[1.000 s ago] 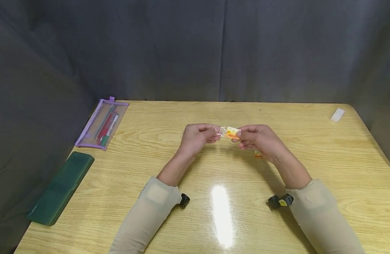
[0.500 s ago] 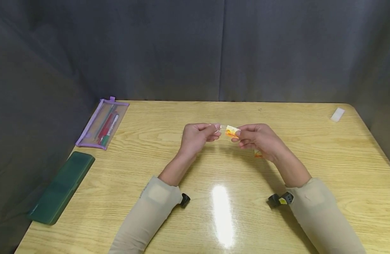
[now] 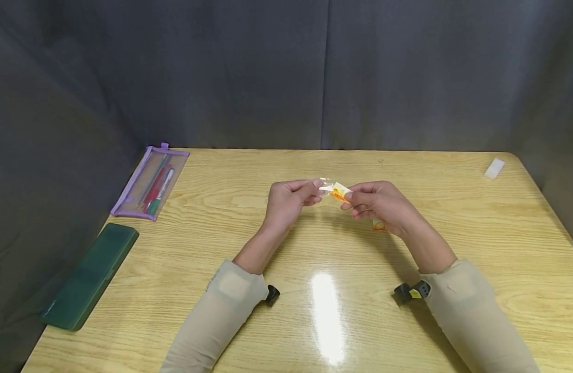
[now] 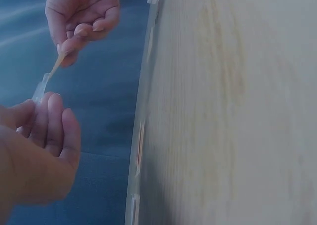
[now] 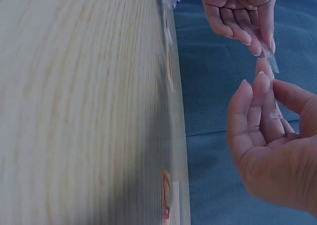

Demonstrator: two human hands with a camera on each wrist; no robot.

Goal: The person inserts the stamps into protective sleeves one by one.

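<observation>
My left hand (image 3: 286, 204) pinches a piece of clear, shiny plastic film (image 3: 326, 187) between thumb and fingers. Facing it, my right hand (image 3: 382, 204) pinches a small flat yellow-and-orange printed piece (image 3: 340, 192), which looks thin edge-on in the left wrist view. Film and printed piece meet in the gap between the two hands, above the table. Part of the printed piece is hidden behind the right thumb. A second small yellow-and-orange item (image 3: 378, 225) lies on the table below the right hand, partly covered by it in the head view.
On the left of the wooden table (image 3: 221, 321) lie a purple-edged clear zip pouch (image 3: 151, 181) with pens inside and a long green case (image 3: 90, 277). A small white block (image 3: 494, 168) is at the far right corner. Dark curtains (image 3: 221, 72) surround the table.
The plastic film has shifted between the left fingers and more of it now shows, spread toward the right hand. The printed piece has tilted slightly. Both arms stay nearly in place.
</observation>
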